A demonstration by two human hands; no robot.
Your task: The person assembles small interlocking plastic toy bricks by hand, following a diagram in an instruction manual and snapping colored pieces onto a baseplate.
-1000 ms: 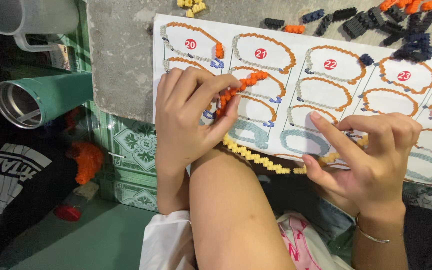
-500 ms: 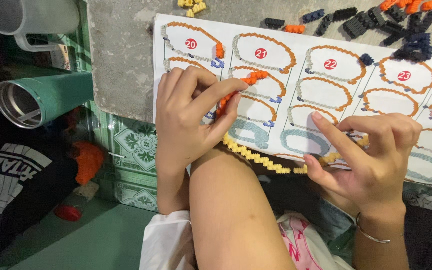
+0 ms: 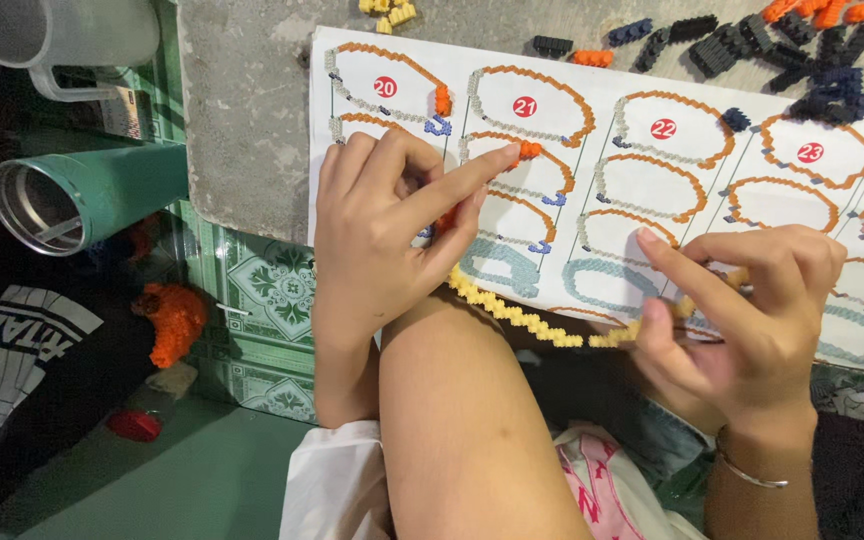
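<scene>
Two hands worked one yellow bead chain (image 3: 522, 312) hanging off the bench (image 3: 252, 150) edge: my left hand (image 3: 382, 235) pinched its orange end on the pattern sheet (image 3: 692, 105), my right hand (image 3: 752, 300) gripped the other. I judged steady tension kept links aligned.

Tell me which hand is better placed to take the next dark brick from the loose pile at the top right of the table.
Right, probably. The right hand lies directly below the dark bricks, though it pinches the yellow brick chain. The left hand is farther off, fingertips on the orange pieces over the pattern sheet.
</scene>
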